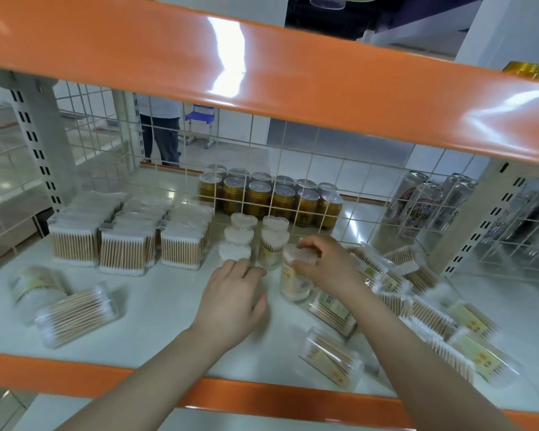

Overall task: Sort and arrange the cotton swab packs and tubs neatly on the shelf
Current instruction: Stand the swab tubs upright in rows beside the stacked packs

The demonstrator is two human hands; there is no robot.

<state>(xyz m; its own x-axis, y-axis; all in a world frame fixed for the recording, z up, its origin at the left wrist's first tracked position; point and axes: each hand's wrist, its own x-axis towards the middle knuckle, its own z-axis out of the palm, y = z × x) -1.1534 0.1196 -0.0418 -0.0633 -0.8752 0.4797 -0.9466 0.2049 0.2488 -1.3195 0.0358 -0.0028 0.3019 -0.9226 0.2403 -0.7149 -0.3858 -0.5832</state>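
On the white shelf (156, 306), behind a top orange beam (262, 63) that cuts off most of the bkgd, a person works w/ both hands. Motion blur smears the loose packs (417, 309) at right, so labels can't be read; some run off under the right arm. Right hand (321, 259) is clamped around the top of an upright tub (293, 279), fingers wrapped on its lid, tub standing on the shelf just beside two short rows of upright tubs (255, 237). Left hand (231, 293) rests palm-down on the shelf, fingers loosely together, holding nothing; its fingertips hide the base of the nearest tub in the left row. Stacked packs (122, 244) sit lined up at left-centre. Two tubs lying down (63, 306) at far left. Wire grid (293, 181) partly screens gold cans (268, 197) at back and drink cans (427, 203) at right, details unclear.
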